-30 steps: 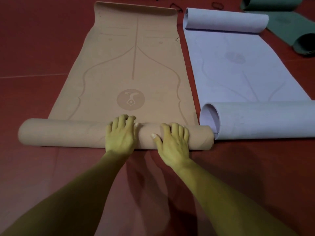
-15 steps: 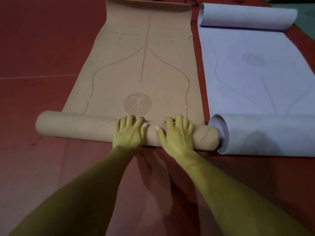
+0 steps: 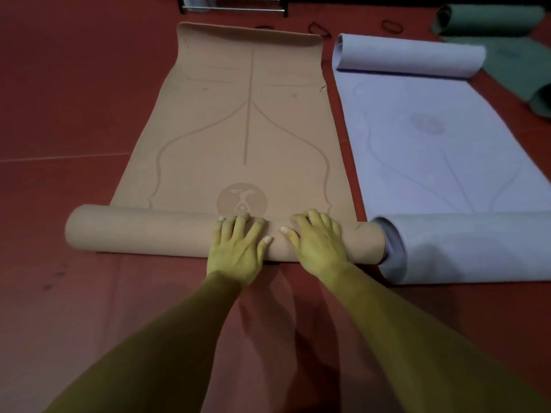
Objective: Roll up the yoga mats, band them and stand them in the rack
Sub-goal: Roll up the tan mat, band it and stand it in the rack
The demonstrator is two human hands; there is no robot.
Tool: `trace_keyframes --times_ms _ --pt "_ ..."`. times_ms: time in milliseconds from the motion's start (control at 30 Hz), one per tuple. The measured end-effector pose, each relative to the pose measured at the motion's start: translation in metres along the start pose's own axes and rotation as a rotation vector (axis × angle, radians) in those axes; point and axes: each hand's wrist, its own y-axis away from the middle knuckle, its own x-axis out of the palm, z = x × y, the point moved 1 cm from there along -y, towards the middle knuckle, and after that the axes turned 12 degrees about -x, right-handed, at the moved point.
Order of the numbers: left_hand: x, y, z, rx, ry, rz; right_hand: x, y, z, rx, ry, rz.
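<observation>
A tan yoga mat (image 3: 247, 123) lies lengthwise on the red floor, its near end wound into a roll (image 3: 143, 231). My left hand (image 3: 238, 248) and my right hand (image 3: 317, 242) rest flat on top of that roll, fingers spread, side by side right of its middle. The mat's round logo sits just beyond my fingertips. To the right lies a lilac mat (image 3: 432, 138), curled at both its far and near ends. Black bands (image 3: 392, 25) lie on the floor beyond the mats. A metal rack (image 3: 235, 4) shows at the top edge.
A green mat (image 3: 507, 46), partly rolled, lies at the far right. Red floor (image 3: 74, 99) stretches to the left of the tan mat and in front of the roll, with a pale seam line crossing it.
The tan roll has moved forward under my palms, up to the edge of the round logo. The camera has tilted up, bringing the rack and green mat back into view.
</observation>
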Motion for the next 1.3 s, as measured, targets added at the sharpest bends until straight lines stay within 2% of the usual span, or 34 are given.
trace_keyframes --times_ms 133,400,667,733,867,1033,1133,1300 --pt "-0.003 -0.019 -0.009 -0.065 0.023 0.115 -0.004 0.006 0.014 0.101 0.063 -0.084" --pt "-0.023 -0.041 -0.011 -0.076 -0.011 0.299 -0.009 0.014 0.013 0.04 0.017 -0.104" --pt "-0.002 -0.095 -0.014 -0.131 -0.038 0.256 0.008 -0.028 -0.023 -0.024 -0.002 -0.171" --pt "-0.002 -0.105 -0.015 -0.12 0.001 0.15 0.01 -0.042 -0.029 -0.027 0.013 -0.186" --pt "0.006 -0.094 -0.009 0.054 0.01 -0.084 0.007 -0.068 -0.036 0.016 0.012 -0.166" --pt "0.013 -0.114 -0.009 0.078 -0.035 -0.101 0.004 -0.086 -0.044 0.018 -0.015 -0.144" --pt "0.014 -0.131 -0.009 0.076 -0.047 -0.079 0.002 -0.085 -0.045 0.034 -0.023 -0.209" --pt "0.014 -0.146 -0.018 -0.03 -0.022 -0.031 0.007 -0.087 -0.047 -0.002 0.028 -0.278"
